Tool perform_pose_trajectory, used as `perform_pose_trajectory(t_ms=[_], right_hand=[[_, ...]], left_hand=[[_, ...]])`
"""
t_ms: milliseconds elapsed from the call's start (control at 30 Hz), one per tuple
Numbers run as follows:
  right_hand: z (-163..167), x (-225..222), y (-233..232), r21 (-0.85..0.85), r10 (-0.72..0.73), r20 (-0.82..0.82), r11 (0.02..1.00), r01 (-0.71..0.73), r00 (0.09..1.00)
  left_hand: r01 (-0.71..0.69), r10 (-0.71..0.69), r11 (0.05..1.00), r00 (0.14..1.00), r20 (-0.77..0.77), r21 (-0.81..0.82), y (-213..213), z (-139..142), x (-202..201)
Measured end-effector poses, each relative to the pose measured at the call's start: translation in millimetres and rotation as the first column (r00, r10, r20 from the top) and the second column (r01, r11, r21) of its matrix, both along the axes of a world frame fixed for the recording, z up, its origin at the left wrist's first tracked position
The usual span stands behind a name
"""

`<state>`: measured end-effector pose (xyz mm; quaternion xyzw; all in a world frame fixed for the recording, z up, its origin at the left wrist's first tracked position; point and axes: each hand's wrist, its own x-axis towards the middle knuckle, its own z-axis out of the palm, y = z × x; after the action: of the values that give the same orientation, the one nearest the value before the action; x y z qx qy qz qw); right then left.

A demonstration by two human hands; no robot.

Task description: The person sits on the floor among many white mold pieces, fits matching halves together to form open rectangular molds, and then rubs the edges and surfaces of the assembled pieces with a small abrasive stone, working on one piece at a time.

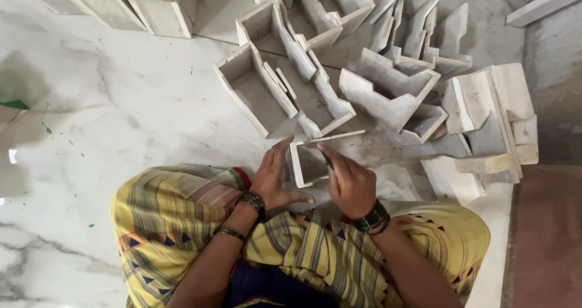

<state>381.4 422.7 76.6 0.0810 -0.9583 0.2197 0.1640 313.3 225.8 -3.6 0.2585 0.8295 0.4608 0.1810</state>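
Your left hand is open and flat. Its fingers are straight and close together, and they point up and away from you. Its thumb sticks out to the side, toward your other hand. Your right hand is bent, with the fingers curled in and its back facing up. Both arms reach forward over your lap. You wear dark bangles on each wrist.

No packages, labels, signs or screens visible anywhere in view.

Yellow striped cloth, white marble floor
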Motion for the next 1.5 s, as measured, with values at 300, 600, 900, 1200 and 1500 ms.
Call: perform_pose_trajectory(t_ms=[300,600,900,1200,1500], right_hand=[[-12,-1,1,-0.294,0.036,0.231,0.955,0.035,0.972],[1,-10,17,-0.389,0.171,0.59,0.917,0.093,0.79],[10,0,45,-0.782,0.498,0.432,0.622,0.037,0.752],[-12,2,27,-0.498,0.342,0.461,0.864,-0.08,0.819],[-23,0,22,-0.32,0.144,0.448,0.947,0.008,0.883]], left_hand=[[-0.019,0.021,0.998,0.999,0.038,-0.068,0,-6,-2],[-0.088,0.089,0.996,0.996,-0.006,0.021,-1,-11,0],[-0.085,0.085,0.996,0.996,0.001,0.041,-2,-13,-1],[-0.074,0.075,0.997,0.997,0.021,-0.021,0,-9,-3],[-0.063,0.064,0.998,0.998,0.016,-0.015,-4,-15,-1]])
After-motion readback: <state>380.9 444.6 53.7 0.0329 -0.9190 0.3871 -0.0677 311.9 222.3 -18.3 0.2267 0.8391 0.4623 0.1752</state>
